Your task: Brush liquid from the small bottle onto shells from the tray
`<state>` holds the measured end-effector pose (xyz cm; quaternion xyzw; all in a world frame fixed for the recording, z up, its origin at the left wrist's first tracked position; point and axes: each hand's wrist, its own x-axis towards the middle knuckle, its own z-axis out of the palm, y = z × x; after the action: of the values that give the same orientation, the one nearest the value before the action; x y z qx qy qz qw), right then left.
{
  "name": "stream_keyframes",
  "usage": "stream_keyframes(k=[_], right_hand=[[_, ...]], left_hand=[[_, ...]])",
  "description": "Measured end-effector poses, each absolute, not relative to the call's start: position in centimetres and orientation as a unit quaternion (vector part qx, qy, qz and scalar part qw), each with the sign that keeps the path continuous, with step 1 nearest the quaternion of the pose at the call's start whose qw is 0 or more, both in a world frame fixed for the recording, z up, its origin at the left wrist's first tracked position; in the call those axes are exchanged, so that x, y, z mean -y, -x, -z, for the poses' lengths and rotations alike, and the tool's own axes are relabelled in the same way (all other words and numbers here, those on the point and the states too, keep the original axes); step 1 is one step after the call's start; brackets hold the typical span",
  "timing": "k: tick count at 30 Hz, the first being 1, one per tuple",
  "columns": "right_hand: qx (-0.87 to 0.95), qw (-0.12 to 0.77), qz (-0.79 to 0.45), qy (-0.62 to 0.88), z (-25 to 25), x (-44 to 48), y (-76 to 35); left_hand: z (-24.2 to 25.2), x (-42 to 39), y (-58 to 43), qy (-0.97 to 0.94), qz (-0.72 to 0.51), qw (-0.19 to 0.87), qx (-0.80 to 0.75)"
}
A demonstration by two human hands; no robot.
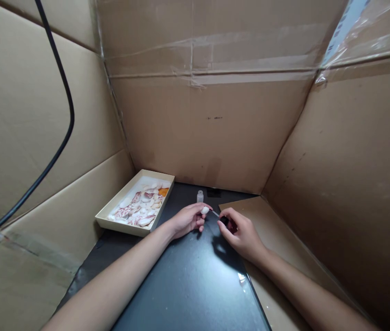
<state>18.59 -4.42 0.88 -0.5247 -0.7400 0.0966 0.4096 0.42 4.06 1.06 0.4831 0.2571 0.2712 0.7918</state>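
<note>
Between the fingertips of my left hand point(187, 221) is a small white shell point(204, 210). My right hand point(237, 231) pinches a black cap point(224, 221) with a thin applicator brush point(215, 214) sticking out of it. The brush points left, its tip at or very near the shell; whether it touches I cannot tell. Just beyond my left hand a small clear bottle point(200, 197) stands upright with its neck uncovered. Left of my left hand is a shallow cream box point(122, 226) holding several shells and pieces in white, reddish and orange.
A dark glossy tabletop point(181, 285) lies under my hands. A flat cardboard sheet point(267, 285) runs along its right side. Cardboard walls point(198, 128) close in the back and both sides. A black cable point(69, 92) hangs at the upper left.
</note>
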Motion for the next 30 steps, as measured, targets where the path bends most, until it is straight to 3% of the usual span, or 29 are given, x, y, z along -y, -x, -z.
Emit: stream_keyframes(k=[30], right_hand=[[0.755,0.379,-0.088,0.528,-1.24,4.98,-18.19]], left_hand=[[-1.14,-3.80,-0.66,-0.508,-0.269,0.775,-0.262]])
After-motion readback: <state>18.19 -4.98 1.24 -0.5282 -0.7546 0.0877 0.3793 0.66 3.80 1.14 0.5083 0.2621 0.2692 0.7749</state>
